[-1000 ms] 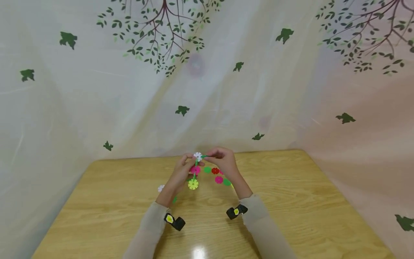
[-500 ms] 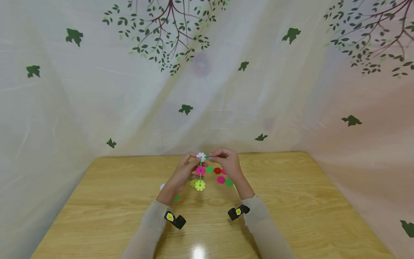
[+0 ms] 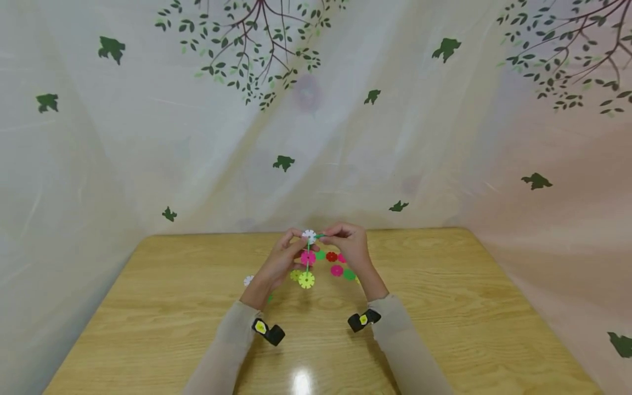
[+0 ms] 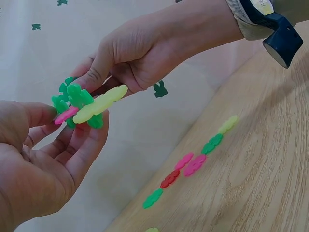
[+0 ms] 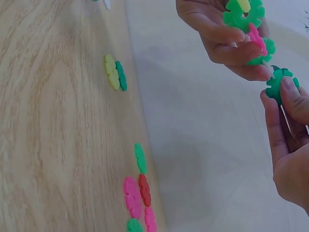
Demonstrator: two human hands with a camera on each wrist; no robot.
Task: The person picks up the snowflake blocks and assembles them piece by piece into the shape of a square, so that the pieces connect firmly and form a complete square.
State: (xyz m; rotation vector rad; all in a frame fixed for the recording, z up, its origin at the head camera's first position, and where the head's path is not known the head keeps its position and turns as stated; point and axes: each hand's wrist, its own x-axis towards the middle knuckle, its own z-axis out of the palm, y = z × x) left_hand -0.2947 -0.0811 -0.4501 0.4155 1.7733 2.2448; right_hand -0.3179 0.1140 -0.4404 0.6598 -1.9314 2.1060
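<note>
In the head view, my left hand (image 3: 278, 266) grips a hanging chain of interlocking plastic snowflake discs. A white disc (image 3: 309, 237) is at its top, a pink disc (image 3: 308, 258) in the middle and a yellow disc (image 3: 306, 280) at the bottom, joined by green discs seen edge-on. My right hand (image 3: 351, 247) pinches a green disc (image 5: 276, 89) between thumb and fingers, against the white disc's right edge. How deep their slots engage is hidden. The left wrist view looks along the chain from its yellow end (image 4: 101, 104).
On the wooden table (image 3: 306, 340), loose discs lie behind the hands: a red disc (image 3: 331, 257), pink disc (image 3: 337, 270), green disc (image 3: 349, 274) and several others. A white disc (image 3: 248, 280) lies left of the left wrist. A printed curtain (image 3: 222, 164) hangs behind the table.
The chain has turned and straightened, so its green discs now show edge-on. Both hands keep their grips, with the green disc staying at the white disc's edge. The head view has shifted slightly.
</note>
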